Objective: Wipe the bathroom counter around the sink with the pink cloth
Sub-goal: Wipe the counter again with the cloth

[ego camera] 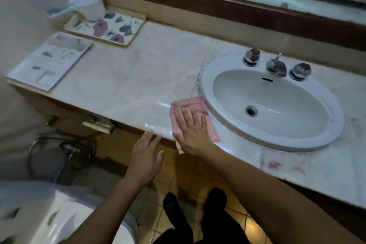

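Observation:
The pink cloth (pixel 188 106) lies flat on the pale marble counter (pixel 138 77), just left of the white oval sink (pixel 334 125), near the counter's front edge. My right hand (pixel 193 130) presses flat on the cloth with fingers spread, and one corner of the cloth hangs over the edge. My left hand (pixel 145 156) is open and empty, with its fingertips at the front edge of the counter left of the cloth. A wet sheen shows on the marble beside the cloth.
A chrome tap (pixel 276 65) with two faceted knobs sits behind the basin. At the far left stand a flowered tray (pixel 118 27) with a white plastic jug (pixel 89 4) and a leaflet (pixel 51 60). A mirror runs along the back wall. A toilet (pixel 59 214) is below left.

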